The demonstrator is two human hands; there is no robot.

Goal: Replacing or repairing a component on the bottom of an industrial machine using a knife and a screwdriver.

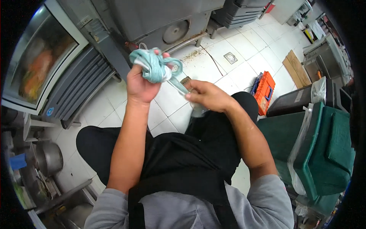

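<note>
My left hand (143,86) is wrapped round a looped bundle of pale teal and white strip or cord (152,65), held up above my lap. A flat length of it runs down to the right, where my right hand (204,93) pinches it between thumb and fingers. Something translucent (200,111) hangs just below my right hand; I cannot make out what it is.
A glass-doored chiller (45,57) stands at left, steel pots (47,158) below it. Grey metal units (160,19) are ahead. An orange toolbox (265,91), cardboard (295,68) and green bins (328,152) are at right. My knees rest over white floor tiles (167,99).
</note>
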